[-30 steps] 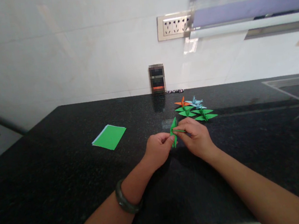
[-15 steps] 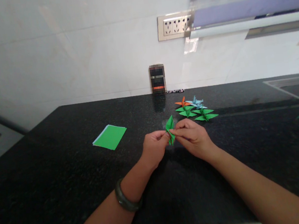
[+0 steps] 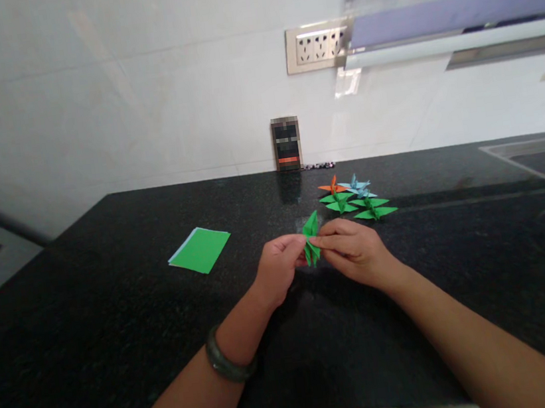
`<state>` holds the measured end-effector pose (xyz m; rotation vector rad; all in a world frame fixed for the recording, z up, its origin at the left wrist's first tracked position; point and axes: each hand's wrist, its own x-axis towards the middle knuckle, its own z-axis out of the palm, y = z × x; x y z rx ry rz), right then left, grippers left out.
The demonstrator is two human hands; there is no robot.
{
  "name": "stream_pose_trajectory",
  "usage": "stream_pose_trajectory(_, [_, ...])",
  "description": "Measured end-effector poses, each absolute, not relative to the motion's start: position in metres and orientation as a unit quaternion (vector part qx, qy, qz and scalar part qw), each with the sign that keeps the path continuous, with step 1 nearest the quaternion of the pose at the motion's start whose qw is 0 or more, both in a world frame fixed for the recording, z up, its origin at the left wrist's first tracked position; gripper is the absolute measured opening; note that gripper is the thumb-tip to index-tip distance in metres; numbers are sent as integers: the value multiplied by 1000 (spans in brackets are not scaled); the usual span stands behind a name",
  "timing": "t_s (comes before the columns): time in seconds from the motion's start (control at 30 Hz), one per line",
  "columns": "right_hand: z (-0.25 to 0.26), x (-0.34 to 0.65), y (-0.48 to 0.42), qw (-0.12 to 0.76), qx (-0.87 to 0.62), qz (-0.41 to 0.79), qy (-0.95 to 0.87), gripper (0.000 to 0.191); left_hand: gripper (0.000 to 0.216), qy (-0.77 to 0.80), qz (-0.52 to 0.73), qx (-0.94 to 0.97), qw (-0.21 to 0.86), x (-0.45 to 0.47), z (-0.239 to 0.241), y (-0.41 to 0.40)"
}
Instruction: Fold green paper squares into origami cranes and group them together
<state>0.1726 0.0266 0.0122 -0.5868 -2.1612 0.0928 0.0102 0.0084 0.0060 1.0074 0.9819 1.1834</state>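
Note:
A folded green origami piece (image 3: 310, 227) is held upright between my two hands over the black countertop (image 3: 292, 355). My left hand (image 3: 283, 263) pinches its left side between thumb and fingers. From the right, my right hand (image 3: 351, 247) grips the middle of the paper with closed fingertips. The piece has one point at the top and narrow points below; the fingers hide part of its middle. Just beyond my right hand stand several finished paper cranes: an orange crane (image 3: 334, 186), light blue ones (image 3: 358, 186) and green ones (image 3: 375, 209).
To the left lies a stack of square paper (image 3: 201, 251), green on top. A phone-like dark device (image 3: 287, 145) leans on the wall, with a beaded strap (image 3: 320, 165) beside it. At the right is a sink edge (image 3: 533, 166). A socket panel (image 3: 317, 47) is on the wall.
My left thumb has shifted slightly up and left on the green paper, showing more of its middle. The right hand has barely moved. The cranes and the paper stack are unchanged.

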Motion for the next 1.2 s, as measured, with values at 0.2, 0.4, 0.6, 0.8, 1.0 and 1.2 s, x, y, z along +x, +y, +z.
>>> stream_pose_trajectory(0.2, [10,165,22,489,-323,130,-800,14,26,389,506,499,586,9,6,8])
stream_pose_trajectory(0.4, [5,160,24,489,-401,303,-713,9,20,419,481,561,528,9,2,9])
stream_pose_trajectory(0.6, [3,160,29,487,-411,398,-661,17,18,468,454,638,409,7,6,8])
stream_pose_trajectory(0.8, [5,161,27,528,-366,335,-689,10,21,483,480,608,409,6,4,10])
stream_pose_trajectory(1.0, [10,166,25,502,-243,92,-825,20,19,424,526,512,531,9,6,8])
stream_pose_trajectory(1.2, [12,171,26,454,-228,9,-861,24,16,400,527,448,602,9,4,8])
